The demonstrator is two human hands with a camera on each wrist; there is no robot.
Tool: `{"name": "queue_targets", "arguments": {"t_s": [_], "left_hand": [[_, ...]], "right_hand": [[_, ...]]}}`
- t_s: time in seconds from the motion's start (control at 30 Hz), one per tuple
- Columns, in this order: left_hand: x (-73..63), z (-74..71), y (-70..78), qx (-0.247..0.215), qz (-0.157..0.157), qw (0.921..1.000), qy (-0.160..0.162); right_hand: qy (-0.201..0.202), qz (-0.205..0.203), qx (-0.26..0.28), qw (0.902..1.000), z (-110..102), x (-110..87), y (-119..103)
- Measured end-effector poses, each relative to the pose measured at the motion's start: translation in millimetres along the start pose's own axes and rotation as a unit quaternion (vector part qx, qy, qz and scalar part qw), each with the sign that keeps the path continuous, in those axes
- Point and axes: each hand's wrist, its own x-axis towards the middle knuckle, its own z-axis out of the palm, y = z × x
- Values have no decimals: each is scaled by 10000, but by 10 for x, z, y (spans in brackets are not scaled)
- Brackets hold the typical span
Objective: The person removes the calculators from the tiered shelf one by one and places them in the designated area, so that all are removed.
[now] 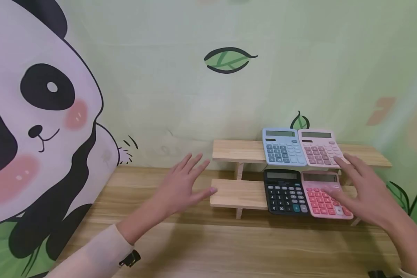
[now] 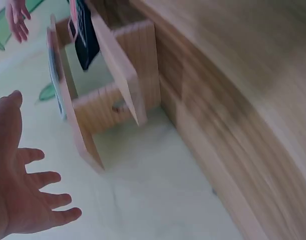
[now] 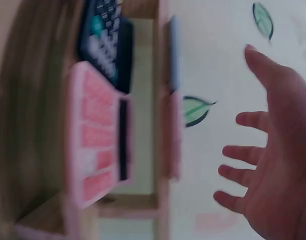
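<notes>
Two spread hands hover by four calculators on a stepped shelf.
The right hand [image 1: 368,195], fingers apart and holding nothing, is in front of the shelf's right part, overlapping the pale calculator [image 1: 317,150] and pink calculator [image 1: 319,200] in the head view; the right wrist view shows it clear of both. On the upper tier, the blue calculator [image 1: 284,147] sits left of the pale one; below, the black calculator [image 1: 285,193] sits left of the pink. The left hand [image 1: 182,187], also spread, is left of the shelf [image 1: 238,150]. The shelf stands on a wood-grain worktop [image 1: 229,247] before a green backdrop [image 1: 160,77] printed with a panda [image 1: 48,116] and leaves [image 1: 227,60].
</notes>
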Motion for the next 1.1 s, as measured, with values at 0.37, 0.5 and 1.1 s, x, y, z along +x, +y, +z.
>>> {"name": "queue_targets", "arguments": {"t_s": [0.37,0.5,1.1], "left_hand": [[-49,324,684,-682,723,9949,195],[-30,571,912,-1362,318,9901,75],[142,1449,1457,-5249,-1412,8393,-77]], "right_hand": [[81,742,608,9954,303,-250,684],[231,846,616,9942,434,-290,929],[79,1564,1044,9821,794,-276,1299]]}}
